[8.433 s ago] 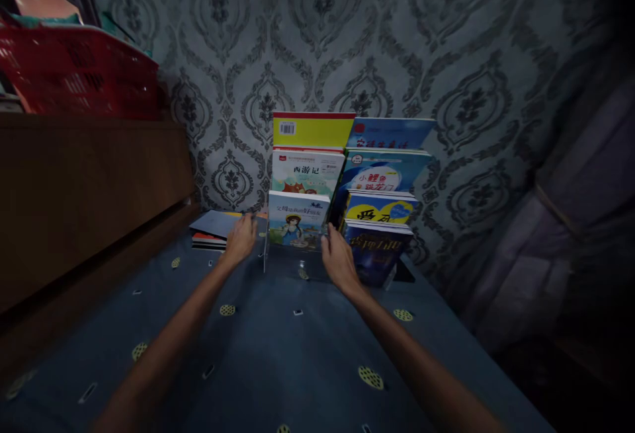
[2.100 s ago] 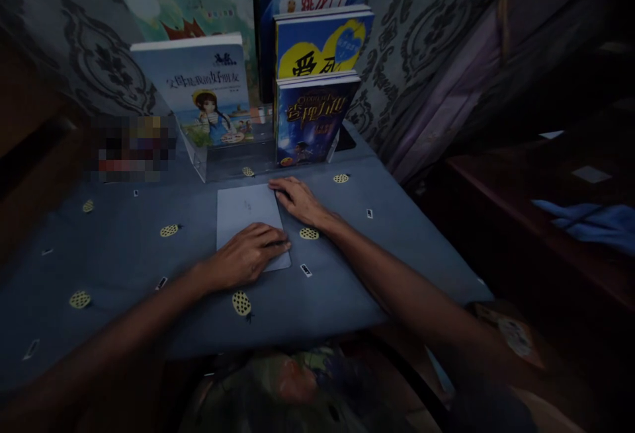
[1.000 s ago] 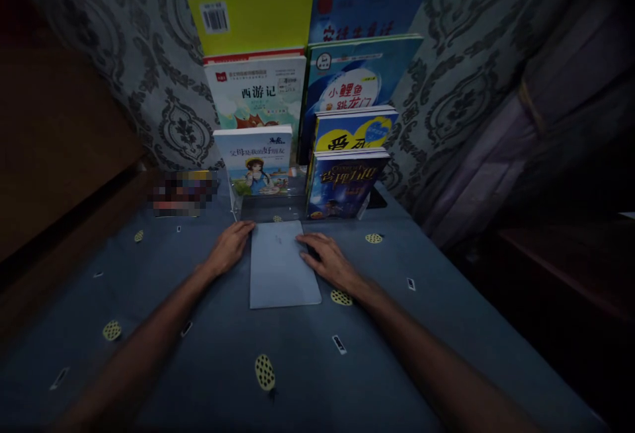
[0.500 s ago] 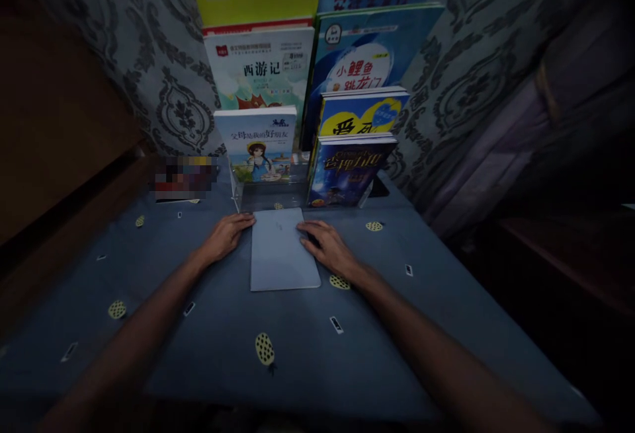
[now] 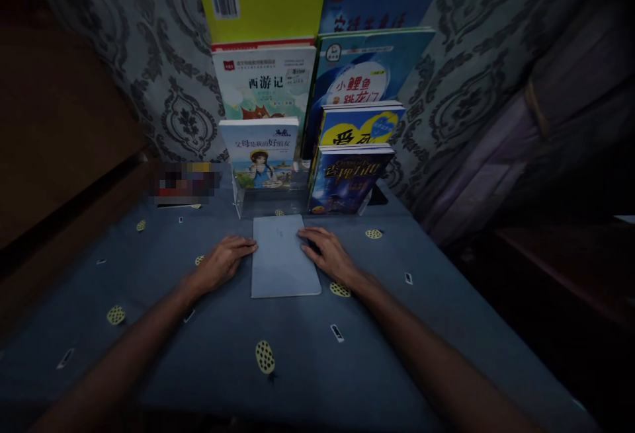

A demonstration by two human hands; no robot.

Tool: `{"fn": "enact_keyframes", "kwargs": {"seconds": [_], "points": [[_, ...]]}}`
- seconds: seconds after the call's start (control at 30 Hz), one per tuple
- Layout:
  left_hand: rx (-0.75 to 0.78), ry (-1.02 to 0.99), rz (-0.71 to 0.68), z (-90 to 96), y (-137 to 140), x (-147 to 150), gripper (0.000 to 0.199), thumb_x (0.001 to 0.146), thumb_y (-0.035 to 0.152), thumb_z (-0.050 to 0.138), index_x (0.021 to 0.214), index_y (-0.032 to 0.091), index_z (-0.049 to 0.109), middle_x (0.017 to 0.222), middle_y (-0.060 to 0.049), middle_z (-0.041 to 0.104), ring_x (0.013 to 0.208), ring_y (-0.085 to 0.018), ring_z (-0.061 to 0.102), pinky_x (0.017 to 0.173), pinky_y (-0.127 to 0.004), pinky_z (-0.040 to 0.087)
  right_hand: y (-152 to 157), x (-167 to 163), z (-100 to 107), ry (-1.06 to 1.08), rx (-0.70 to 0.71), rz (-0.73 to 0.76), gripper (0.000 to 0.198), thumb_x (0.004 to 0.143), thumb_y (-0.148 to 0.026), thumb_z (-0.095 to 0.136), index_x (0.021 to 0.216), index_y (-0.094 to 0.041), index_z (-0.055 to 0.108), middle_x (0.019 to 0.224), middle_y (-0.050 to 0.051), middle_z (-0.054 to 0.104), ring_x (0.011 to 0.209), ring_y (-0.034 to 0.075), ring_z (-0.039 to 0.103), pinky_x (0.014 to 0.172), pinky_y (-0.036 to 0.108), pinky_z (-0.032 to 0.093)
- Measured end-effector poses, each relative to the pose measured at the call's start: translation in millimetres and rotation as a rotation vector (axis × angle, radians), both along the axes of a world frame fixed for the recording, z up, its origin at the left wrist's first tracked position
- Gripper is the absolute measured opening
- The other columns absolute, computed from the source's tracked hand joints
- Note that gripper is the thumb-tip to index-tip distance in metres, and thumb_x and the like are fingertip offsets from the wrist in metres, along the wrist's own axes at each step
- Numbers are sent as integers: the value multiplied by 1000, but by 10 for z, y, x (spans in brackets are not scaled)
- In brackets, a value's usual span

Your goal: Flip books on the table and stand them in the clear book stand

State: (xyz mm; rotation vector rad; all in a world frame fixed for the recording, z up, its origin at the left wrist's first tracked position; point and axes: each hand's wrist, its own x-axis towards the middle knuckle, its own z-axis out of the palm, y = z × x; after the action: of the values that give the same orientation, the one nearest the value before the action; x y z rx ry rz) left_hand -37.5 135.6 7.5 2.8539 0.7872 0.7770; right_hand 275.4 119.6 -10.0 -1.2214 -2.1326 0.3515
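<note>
A closed pale notebook [image 5: 284, 258] lies flat on the patterned tablecloth in front of me, small faint marks near the top of its cover. At its left edge is my left hand [image 5: 225, 261], fingers drawn together and their tips pinching the edge. My right hand [image 5: 327, 254] rests across the upper right edge, its fingers stretched out onto the cover and the thumb apart from them. Just behind the notebook stands a clear book rack [image 5: 238, 205]. Its front books are one with a girl in a yellow hat [image 5: 260, 155] and a dark blue one [image 5: 344, 182].
Taller books rise behind, among them a white one [image 5: 268, 76], a teal one [image 5: 372, 66] and a yellow one [image 5: 272, 3]. A blurred-out item [image 5: 183, 185] lies at the back left. Patterned curtain [image 5: 188, 116] hangs behind the table [image 5: 397, 354]; a brown wooden panel [image 5: 59, 122] stands left.
My left hand has slid down the notebook's left edge, away from its top corner, and its fingers are more bent. My right hand keeps its place on the notebook. The view has tilted up slightly.
</note>
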Motion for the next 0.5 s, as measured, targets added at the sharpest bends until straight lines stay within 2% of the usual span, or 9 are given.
{"fn": "enact_keyframes", "kwargs": {"seconds": [0.3, 0.5], "points": [[-5, -28, -60, 101, -360, 10, 34, 97, 10, 43, 119, 21, 66, 115, -9, 71, 109, -21, 66, 91, -38, 52, 4, -2, 9, 6, -11, 8, 34, 92, -27, 54, 123, -21, 65, 125, 11, 68, 123, 28, 57, 104, 51, 46], [-23, 1, -99, 136, -559, 4, 36, 97, 9, 41, 122, 21, 64, 115, -9, 71, 113, -22, 64, 91, -38, 50, -5, -2, 17, -1, -34, -6, 35, 92, -28, 55, 125, -22, 64, 127, 11, 67, 124, 27, 56, 105, 50, 44]]}}
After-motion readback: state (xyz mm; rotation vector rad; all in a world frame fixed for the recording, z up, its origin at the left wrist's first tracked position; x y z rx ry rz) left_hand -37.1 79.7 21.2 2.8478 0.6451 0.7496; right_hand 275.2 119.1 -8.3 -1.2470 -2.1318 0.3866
